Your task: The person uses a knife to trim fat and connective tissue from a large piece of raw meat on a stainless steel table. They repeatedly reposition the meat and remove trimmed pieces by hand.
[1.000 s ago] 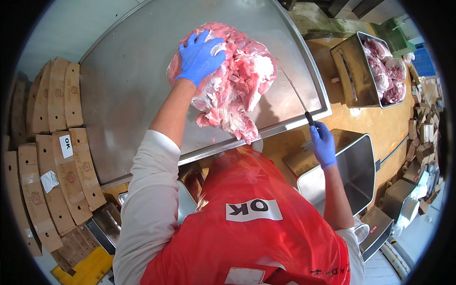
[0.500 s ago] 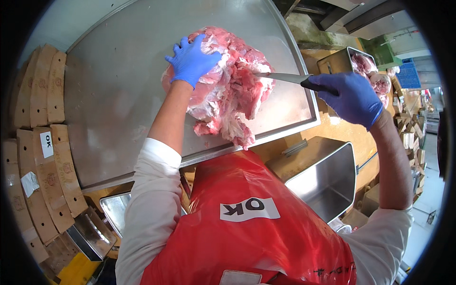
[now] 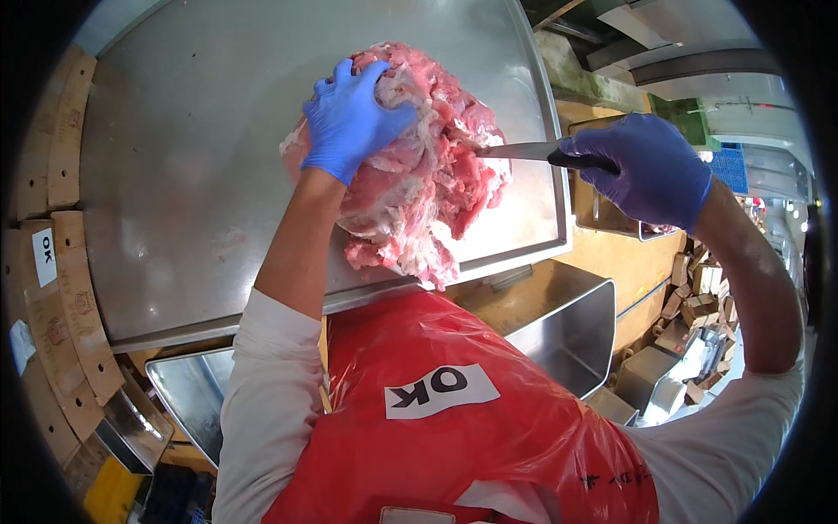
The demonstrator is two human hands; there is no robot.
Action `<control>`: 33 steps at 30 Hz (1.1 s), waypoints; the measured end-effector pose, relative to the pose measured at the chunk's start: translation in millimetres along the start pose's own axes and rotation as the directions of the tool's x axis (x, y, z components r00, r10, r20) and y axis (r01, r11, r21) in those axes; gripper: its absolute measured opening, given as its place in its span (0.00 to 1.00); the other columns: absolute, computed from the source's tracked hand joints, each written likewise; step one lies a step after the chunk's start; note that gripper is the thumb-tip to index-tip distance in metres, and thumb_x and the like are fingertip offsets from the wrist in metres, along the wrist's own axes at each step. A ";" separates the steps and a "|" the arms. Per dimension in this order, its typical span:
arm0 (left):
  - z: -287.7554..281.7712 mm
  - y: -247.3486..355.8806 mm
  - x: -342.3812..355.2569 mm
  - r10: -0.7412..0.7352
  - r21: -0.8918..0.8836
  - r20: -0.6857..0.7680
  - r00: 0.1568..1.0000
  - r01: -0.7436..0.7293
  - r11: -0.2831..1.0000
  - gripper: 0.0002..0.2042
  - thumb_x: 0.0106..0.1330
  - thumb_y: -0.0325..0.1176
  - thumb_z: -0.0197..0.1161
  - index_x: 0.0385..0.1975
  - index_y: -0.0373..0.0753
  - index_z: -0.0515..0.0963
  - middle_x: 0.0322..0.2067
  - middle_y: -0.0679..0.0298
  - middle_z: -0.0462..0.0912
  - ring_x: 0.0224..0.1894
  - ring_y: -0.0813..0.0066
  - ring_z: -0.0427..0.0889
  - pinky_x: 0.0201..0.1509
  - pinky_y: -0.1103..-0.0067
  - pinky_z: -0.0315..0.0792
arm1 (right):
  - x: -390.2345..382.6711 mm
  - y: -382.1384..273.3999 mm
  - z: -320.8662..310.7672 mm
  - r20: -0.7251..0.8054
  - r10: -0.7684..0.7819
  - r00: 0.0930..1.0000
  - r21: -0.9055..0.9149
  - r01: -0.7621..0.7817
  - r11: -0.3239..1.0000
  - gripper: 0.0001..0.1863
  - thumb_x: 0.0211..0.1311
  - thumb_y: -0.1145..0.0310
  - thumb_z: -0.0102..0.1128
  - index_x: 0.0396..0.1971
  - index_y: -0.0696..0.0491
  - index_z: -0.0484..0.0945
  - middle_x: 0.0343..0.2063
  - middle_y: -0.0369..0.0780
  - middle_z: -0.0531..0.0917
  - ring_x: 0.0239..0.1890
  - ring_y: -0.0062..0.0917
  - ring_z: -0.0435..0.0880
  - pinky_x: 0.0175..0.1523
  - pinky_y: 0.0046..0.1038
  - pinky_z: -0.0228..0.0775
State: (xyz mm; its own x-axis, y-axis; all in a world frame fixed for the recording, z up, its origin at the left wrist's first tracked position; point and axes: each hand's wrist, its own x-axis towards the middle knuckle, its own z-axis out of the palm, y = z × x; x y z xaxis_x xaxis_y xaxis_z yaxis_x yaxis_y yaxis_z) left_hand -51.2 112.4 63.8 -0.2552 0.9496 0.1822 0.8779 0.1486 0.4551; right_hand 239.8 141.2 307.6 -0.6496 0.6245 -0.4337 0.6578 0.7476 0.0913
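Note:
A large piece of raw pink meat with white fat (image 3: pixel 384 214) lies on a steel table top with a raised rim (image 3: pixel 175 157). My left hand (image 3: pixel 349 122) in a blue glove grips its upper left part, fingers curled over it. My right hand (image 3: pixel 642 166), gloved in blue too, is closed round the black handle of a long knife (image 3: pixel 524 151). The blade lies nearly level, pointing left, and its tip meets the right part of the meat, where the very end is hidden.
Flattened cardboard cartons (image 3: pixel 65 297) stand along the left. Below the table are an empty-looking steel tub (image 3: pixel 563 336) at right and another (image 3: pixel 192 397) at left. Behind my right hand are a partly hidden steel bin and a blue crate (image 3: pixel 729 170). Piled boxes (image 3: pixel 698 306) lie farther right.
My right hand has risen from beside the table's near edge, bringing the knife level and its tip against the meat. My left hand stays on the meat, and the view has shifted somewhat.

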 end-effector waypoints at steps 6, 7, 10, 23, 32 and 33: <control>17.6 -3.7 2.2 0.112 0.037 -0.188 0.976 -0.107 0.994 0.34 0.55 0.59 0.78 0.64 0.61 0.83 0.67 0.56 0.80 0.58 0.41 0.84 0.59 0.50 0.83 | 28.3 21.7 -6.2 0.055 -0.094 0.994 0.061 0.090 0.994 0.15 0.68 0.63 0.74 0.53 0.44 0.91 0.35 0.45 0.92 0.40 0.44 0.92 0.50 0.44 0.84; 21.3 -2.9 3.3 0.111 0.006 -0.193 0.975 -0.112 0.994 0.33 0.55 0.59 0.76 0.64 0.60 0.83 0.67 0.55 0.80 0.58 0.41 0.84 0.60 0.48 0.80 | 29.9 21.6 -5.2 0.083 -0.062 0.995 0.054 0.058 0.997 0.15 0.68 0.62 0.73 0.52 0.44 0.91 0.35 0.45 0.92 0.40 0.44 0.92 0.50 0.45 0.83; 18.9 2.8 16.2 0.069 -0.032 -0.147 0.987 -0.075 0.997 0.32 0.57 0.59 0.73 0.64 0.58 0.84 0.66 0.54 0.79 0.60 0.41 0.82 0.65 0.46 0.75 | 16.6 19.5 13.1 -0.029 -0.112 0.993 0.017 0.112 0.994 0.16 0.67 0.61 0.74 0.53 0.41 0.91 0.30 0.43 0.89 0.31 0.41 0.89 0.40 0.44 0.79; -5.4 14.8 8.5 0.006 0.016 -0.041 0.999 -0.006 1.000 0.34 0.59 0.56 0.74 0.68 0.56 0.81 0.68 0.52 0.79 0.66 0.43 0.79 0.71 0.52 0.73 | -30.7 1.1 51.1 -0.076 -0.007 0.997 0.089 0.014 0.996 0.23 0.70 0.65 0.72 0.64 0.41 0.84 0.26 0.41 0.80 0.23 0.38 0.82 0.30 0.43 0.73; -14.0 6.1 -7.3 -0.010 0.083 -0.148 0.989 0.022 0.996 0.31 0.58 0.56 0.71 0.65 0.59 0.84 0.68 0.52 0.77 0.63 0.44 0.80 0.67 0.48 0.74 | -35.0 15.0 113.3 -0.244 -0.028 0.969 0.010 0.031 0.999 0.29 0.71 0.60 0.71 0.71 0.36 0.80 0.25 0.40 0.80 0.19 0.36 0.82 0.24 0.40 0.74; -14.2 7.4 -7.7 -0.014 0.088 -0.139 0.990 0.027 0.996 0.31 0.58 0.56 0.71 0.65 0.59 0.84 0.68 0.52 0.77 0.63 0.44 0.80 0.67 0.48 0.74 | -40.3 22.8 132.6 -0.329 -0.062 0.942 0.017 0.072 0.997 0.29 0.70 0.62 0.72 0.71 0.36 0.81 0.23 0.40 0.78 0.17 0.34 0.80 0.22 0.38 0.72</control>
State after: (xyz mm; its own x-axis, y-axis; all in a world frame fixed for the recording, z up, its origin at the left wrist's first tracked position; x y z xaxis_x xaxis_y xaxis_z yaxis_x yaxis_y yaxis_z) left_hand -48.5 102.2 78.1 -0.3215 0.8997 0.2953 0.9030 0.1975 0.3815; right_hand 331.5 103.2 208.3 -0.7784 0.6163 -0.1193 0.6159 0.7866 0.0453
